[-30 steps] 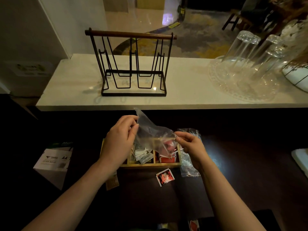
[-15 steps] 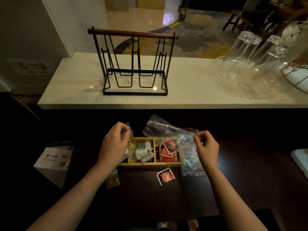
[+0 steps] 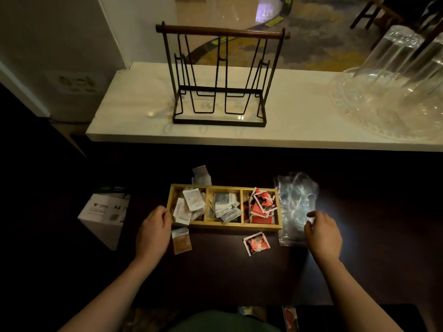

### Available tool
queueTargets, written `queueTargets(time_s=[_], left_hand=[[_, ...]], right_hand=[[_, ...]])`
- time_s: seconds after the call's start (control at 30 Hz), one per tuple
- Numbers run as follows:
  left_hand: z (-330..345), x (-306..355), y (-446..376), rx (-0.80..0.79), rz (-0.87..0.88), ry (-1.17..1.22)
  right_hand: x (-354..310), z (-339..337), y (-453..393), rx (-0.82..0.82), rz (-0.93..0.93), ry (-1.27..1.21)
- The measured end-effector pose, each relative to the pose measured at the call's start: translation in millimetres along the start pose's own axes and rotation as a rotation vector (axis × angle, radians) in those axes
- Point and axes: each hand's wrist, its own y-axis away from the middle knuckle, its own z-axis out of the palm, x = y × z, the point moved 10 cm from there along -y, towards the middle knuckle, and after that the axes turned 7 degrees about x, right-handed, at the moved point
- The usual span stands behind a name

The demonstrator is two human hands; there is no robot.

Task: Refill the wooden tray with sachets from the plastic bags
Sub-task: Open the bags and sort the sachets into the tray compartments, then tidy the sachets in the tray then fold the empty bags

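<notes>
Wooden tray (image 3: 236,226) with three filled compartments, white, grey, red sachets, left hand (image 3: 153,232) loosely curled, empty, at its left end, right hand (image 3: 323,232) open on crumpled plastic bags (image 3: 296,202)

Single head cam, wide-angle, worn high, facing forward and pitched down. Close on the dark table (image 3: 215,271) near the wearer; wooden tray (image 3: 224,226) sits about centre frame, both forearms enter from the bottom edge. White counter (image 3: 299,111) fills mid-frame, floor beyond up top. Edges bend and it's dim, so depth is probably unreliable. No second view.
</notes>
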Motion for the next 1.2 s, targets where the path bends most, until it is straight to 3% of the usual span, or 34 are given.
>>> queueTargets(time_s=[0.1, 0.17, 0.23, 0.37, 0.43, 0.7, 1.07, 1.2], left_hand=[[10, -23, 1, -0.077, 0.0, -0.056], [35, -26, 11, -0.254, 0.073, -0.121], [57, -27, 25, -0.401, 0.194, -0.271], [83, -24, 43, -0.463, 0.453, -0.512], [89, -21, 44, -0.443, 0.512, -0.603], [93, -5, 42, -0.392, 0.562, -0.745], [73, 9, 35, -0.384, 0.553, -0.59], [51, 50, 59, -0.274, 0.865, -0.311]], right_hand=[[-5, -3, 0, 0.044, -0.047, 0.105], [-16, -23, 1, 0.165, -0.086, 0.063], [-52, -31, 8, 0.19, -0.259, -0.012], [-131, 22, 64, -0.181, -0.773, 0.039], [-144, 48, 87, -0.257, -0.892, 0.14], [-130, 80, 119, -0.279, -0.981, 0.298], [-143, 79, 113, -0.21, -0.89, 0.21], [-141, 81, 116, -0.178, -0.889, 0.204]])
